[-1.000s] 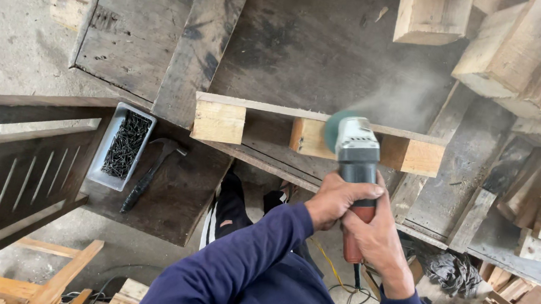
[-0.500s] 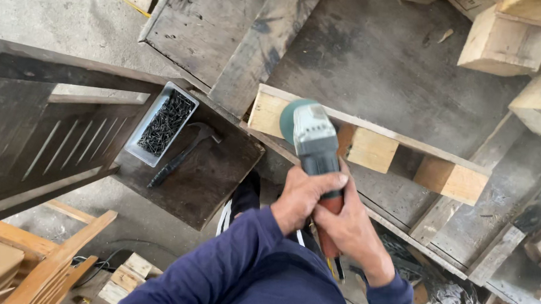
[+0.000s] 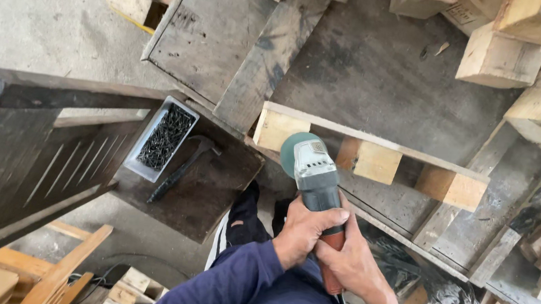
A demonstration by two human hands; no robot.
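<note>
I see both hands closed round the angle grinder [image 3: 315, 175]: left hand [image 3: 306, 230] on its grey body, right hand [image 3: 352, 260] on the red-brown rear grip; its green disc meets the pale wooden pallet [image 3: 374, 156] at the worktop's near edge; a hammer [image 3: 181, 167] lies beside a tray of nails [image 3: 164, 137].
</note>
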